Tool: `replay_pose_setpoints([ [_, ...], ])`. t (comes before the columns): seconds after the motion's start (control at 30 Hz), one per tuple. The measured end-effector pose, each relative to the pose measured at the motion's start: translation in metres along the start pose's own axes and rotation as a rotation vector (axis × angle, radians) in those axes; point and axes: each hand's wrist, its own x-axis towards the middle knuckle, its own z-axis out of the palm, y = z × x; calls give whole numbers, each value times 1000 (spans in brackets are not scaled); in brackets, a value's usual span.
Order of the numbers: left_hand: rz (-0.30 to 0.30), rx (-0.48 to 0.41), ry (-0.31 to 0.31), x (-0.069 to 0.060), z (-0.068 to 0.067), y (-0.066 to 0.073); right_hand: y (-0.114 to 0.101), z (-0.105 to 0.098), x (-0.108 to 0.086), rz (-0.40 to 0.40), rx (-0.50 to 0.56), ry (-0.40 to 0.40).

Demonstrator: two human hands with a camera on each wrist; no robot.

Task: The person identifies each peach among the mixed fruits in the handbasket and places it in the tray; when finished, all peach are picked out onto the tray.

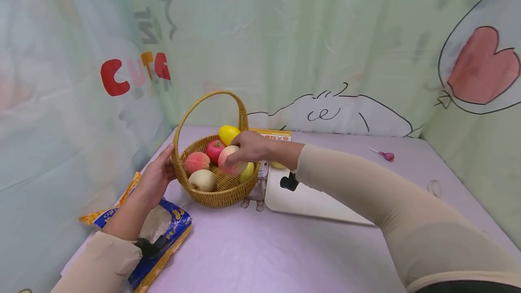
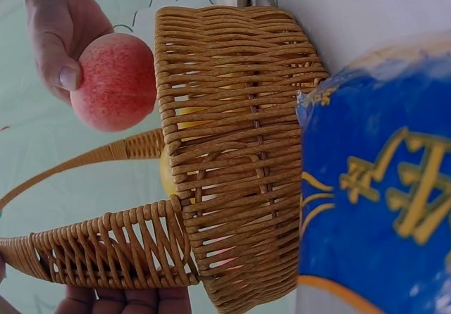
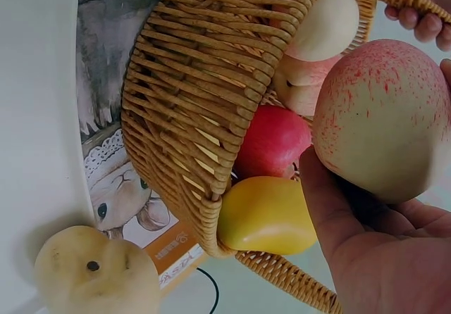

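Note:
A wicker basket (image 1: pixel 217 199) holds a red apple (image 1: pixel 215 152), a pink peach (image 1: pixel 197 163), a pale round fruit (image 1: pixel 202 180), a yellow mango (image 1: pixel 229 135) and a yellow-green fruit (image 1: pixel 247 172). Over its right half, the right hand (image 1: pixel 251 146) grips a pink and cream peach (image 1: pixel 231 160); in the right wrist view that peach (image 3: pixel 384 120) is above the rim, between thumb and fingers. On the basket's left side, the left hand (image 1: pixel 156 176) holds the base of the handle; its fingers (image 2: pixel 123 301) show behind the wicker in the left wrist view.
A blue and yellow bag (image 1: pixel 172 225) lies under the left forearm. Right of the basket are a white board (image 1: pixel 309 202), an orange-edged box (image 1: pixel 278 134) and a yellowish fruit (image 3: pixel 95 272). A wrapped lollipop (image 1: pixel 388 156) lies farther right. Printed curtains surround the table.

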Motion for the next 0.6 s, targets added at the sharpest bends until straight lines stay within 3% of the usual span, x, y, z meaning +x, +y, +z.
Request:
replay_pose_setpoints([
  [0.2, -7, 3, 3, -1, -1, 0, 4, -4, -8, -5, 58, 22],
  [0.6, -4, 8, 0, -2, 0, 0, 22, -5, -25, 24, 133, 146],
])
